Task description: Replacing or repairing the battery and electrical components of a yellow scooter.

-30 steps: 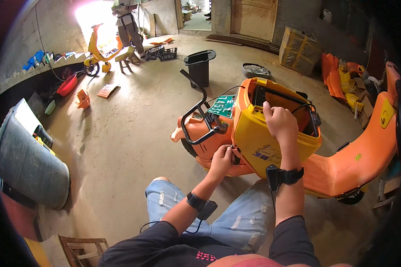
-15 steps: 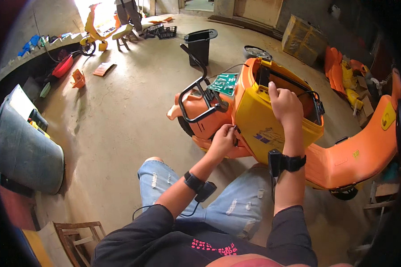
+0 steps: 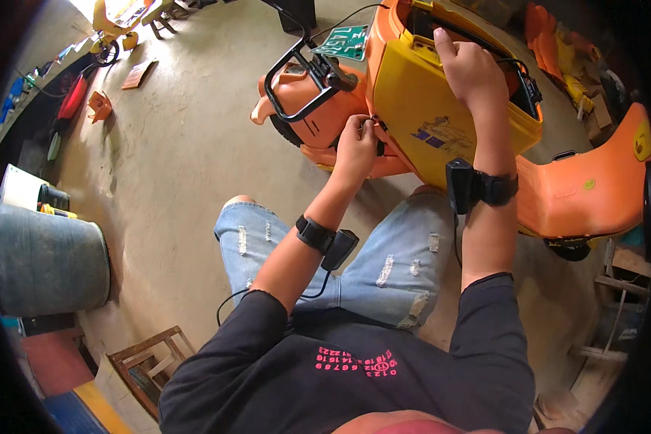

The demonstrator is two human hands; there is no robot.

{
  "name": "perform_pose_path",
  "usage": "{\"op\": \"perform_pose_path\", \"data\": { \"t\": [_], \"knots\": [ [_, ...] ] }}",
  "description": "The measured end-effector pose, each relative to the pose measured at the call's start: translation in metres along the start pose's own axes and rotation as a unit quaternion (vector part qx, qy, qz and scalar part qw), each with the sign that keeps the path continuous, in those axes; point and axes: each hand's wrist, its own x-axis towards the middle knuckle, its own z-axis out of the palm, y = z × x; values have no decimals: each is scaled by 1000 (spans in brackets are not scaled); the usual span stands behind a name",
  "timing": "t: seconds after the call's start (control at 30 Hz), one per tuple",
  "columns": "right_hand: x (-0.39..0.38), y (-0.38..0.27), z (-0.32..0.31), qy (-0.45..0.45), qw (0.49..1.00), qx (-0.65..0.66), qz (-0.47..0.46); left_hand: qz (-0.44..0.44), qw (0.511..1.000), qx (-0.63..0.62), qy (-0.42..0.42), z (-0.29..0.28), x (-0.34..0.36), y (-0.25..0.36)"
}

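An orange and yellow scooter (image 3: pixel 318 108) stands before me, with a yellow side panel (image 3: pixel 412 126) facing me and a compartment cavity open on top. My right hand (image 3: pixel 472 76) is closed over the panel's upper edge, thumb upward. Lower and to the left, my left hand (image 3: pixel 356 147) is pinched at the panel's left edge, where it meets the orange bodywork; whatever lies between those fingers is too small to make out. Just above this hand are a black metal rack (image 3: pixel 296 90) and a green number plate (image 3: pixel 342 43).
A big grey-blue tub (image 3: pixel 47 257) stands at the left, and a wooden chair (image 3: pixel 152 358) at lower left. To the right extends the scooter's orange front section (image 3: pixel 579 188). Orange loose parts (image 3: pixel 100 107) lie on the floor at far left. Black cords hang from both wrist devices.
My view has tilted downward, so the scooter sits higher in the picture. Both hands keep to about the same spots on the panel.
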Motion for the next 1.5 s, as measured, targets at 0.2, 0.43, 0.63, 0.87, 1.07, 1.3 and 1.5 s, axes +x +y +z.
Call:
{"op": "perform_pose_path", "data": {
  "t": [0.2, 0.43, 0.63, 0.87, 1.07, 1.3, 1.5],
  "knots": [
    [0, -5, 1, -13, 1000, -3, 0, -10, 1000, -2, -4, -2, -4, 3],
    [0, -4, 1, -12, 1000, -12, 15, -11, 998, 56, -11, 0, 8, -3],
    [1, -4, 2, -4, 1000, -23, -2, -49, 998, -40, -28, -1, 4, 4],
    [3, -4, 11, -3, 1000, -22, 2, -135, 978, -155, -35, -9, -2, 12],
    [4, -7, 11, -15, 1000, -10, 8, -95, 990, -102, -27, -17, 3, 9],
    [8, 0, 5, -16, 999, -28, -13, -58, 994, -89, -17, -4, 0, 7],
    [2, -6, 2, -14, 1000, -11, 6, 11, 1000, -22, 7, 1, 7, -12]
  ]
}}
